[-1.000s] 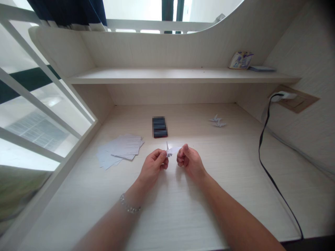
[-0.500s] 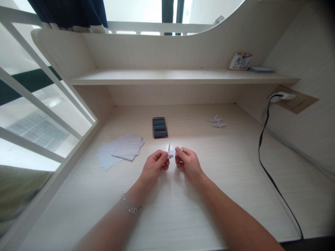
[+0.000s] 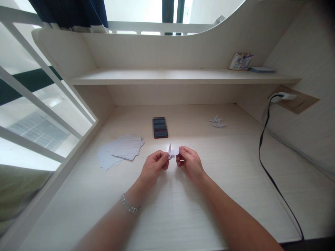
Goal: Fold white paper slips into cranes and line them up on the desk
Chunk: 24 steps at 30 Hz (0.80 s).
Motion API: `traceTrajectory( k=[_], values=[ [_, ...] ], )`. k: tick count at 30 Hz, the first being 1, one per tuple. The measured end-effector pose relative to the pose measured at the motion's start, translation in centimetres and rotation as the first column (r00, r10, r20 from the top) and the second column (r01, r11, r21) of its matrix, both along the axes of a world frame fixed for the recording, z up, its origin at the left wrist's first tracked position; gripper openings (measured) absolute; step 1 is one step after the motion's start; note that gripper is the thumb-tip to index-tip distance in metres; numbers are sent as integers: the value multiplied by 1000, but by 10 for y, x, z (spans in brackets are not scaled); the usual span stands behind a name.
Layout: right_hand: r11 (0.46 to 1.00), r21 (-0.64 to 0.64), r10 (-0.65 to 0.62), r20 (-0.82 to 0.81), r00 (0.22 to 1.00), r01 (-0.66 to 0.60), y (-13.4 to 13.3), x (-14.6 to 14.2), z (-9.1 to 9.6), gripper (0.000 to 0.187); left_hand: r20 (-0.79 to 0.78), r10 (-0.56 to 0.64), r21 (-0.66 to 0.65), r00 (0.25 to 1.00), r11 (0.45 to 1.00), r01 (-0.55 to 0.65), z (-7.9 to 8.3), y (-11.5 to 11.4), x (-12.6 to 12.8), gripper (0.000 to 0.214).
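Observation:
A small white paper crane (image 3: 172,153) is held between my two hands above the desk, one pointed tip standing up. My left hand (image 3: 156,162) pinches its left side between thumb and fingers. On the other side, my right hand (image 3: 190,160) pinches the paper at its right end. Fingers cover parts of the folds. Two more folded paper cranes (image 3: 217,121) rest on the desk toward the back right. Left of my hands lies a loose stack of white paper sheets (image 3: 125,148), some with printed lines.
A dark phone-like rectangle (image 3: 159,128), its surface pixelated, lies beyond my hands. A black cable (image 3: 264,167) runs from the wall socket (image 3: 297,101) down the desk's right side. Across the back is a shelf (image 3: 170,76) with a colourful packet (image 3: 240,61). White rails (image 3: 47,80) border the left.
My right hand has shifted slightly right, and more of the crane's paper shows between my hands. My left hand stays nearly in place.

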State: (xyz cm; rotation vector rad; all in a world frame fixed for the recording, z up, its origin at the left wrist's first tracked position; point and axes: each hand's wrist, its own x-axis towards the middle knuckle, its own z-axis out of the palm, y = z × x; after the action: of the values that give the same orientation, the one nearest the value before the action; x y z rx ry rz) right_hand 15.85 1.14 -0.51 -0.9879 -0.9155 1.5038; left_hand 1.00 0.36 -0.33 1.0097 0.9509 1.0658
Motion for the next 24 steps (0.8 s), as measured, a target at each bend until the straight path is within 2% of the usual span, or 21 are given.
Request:
traceTrajectory(
  k=[5, 8, 11, 13, 24],
  values=[
    [997, -40, 71, 9, 997, -71, -3, -5, 1, 32, -39, 11, 26, 999, 1000, -10, 0, 1, -1, 25],
    [990, -76, 111, -91, 990, -118, -5, -8, 1, 27, 35, -11, -40, 999, 999, 13, 3, 0, 0, 26],
    [988, -108, 89, -201, 976, -112, -6, -9, 2, 26, 169, -30, -128, 985, 990, 52, 5, -1, 1, 26],
    [988, -115, 72, -215, 974, -98, -5, -9, 1, 27, 225, -33, -161, 974, 984, 70, 6, -2, 1, 25],
    [989, -133, 36, -246, 969, -71, -6, -11, 4, 28, 333, -26, -172, 943, 981, 88, 7, -2, -1, 27]
  ],
)
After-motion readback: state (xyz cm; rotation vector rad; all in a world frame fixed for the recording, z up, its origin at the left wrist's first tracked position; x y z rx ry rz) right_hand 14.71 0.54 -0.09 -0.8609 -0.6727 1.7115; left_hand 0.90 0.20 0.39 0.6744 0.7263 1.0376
